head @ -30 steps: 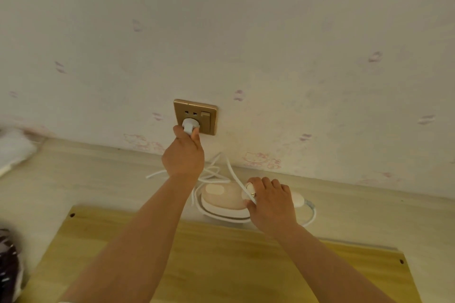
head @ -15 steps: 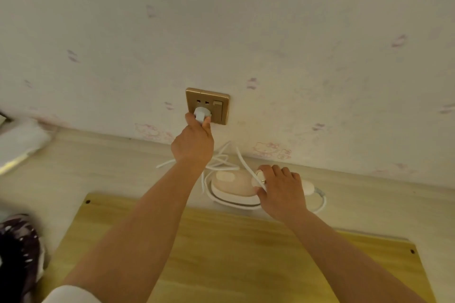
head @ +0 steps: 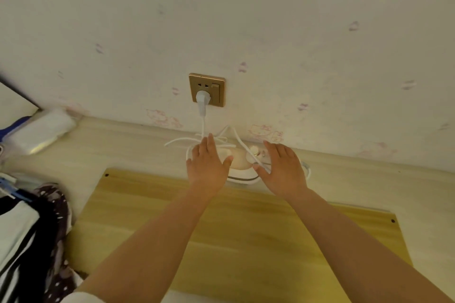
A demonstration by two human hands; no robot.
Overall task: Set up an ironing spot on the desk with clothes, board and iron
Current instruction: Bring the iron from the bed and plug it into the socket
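An iron (head: 240, 163), pale peach with a white base, lies at the centre of the view on a light wooden desk (head: 118, 147), at the far edge of a yellow wooden board (head: 221, 229) and close to the wall (head: 270, 19).

At 9 o'clock, a white padded bundle (head: 39, 130) lies on the desk against the wall. At 8 o'clock, a heap of clothes (head: 32, 233), dark fabric with pale dots and black-and-white stripes, sits at the desk's left edge beside the board.

The board fills the lower middle, from 7 o'clock to 5 o'clock, lying flat with small dark screw holes at its far corners.

The left hand (head: 208, 165) reaches forward above the board, palm down, fingers straight and spread wide, holding nothing; its fingertips lie over the iron's left end and the looped cord.

At 12 o'clock from the iron, a gold wall socket (head: 207, 89) holds a white plug (head: 202, 98). A white cord (head: 203, 125) drops from the plug and tangles in loose loops on the desk behind the iron.

The right hand (head: 283, 170) hovers palm down over the iron's right end, fingers straight and wide, gripping nothing; whether it touches the iron cannot be told. A strand of cord runs just beside its thumb.
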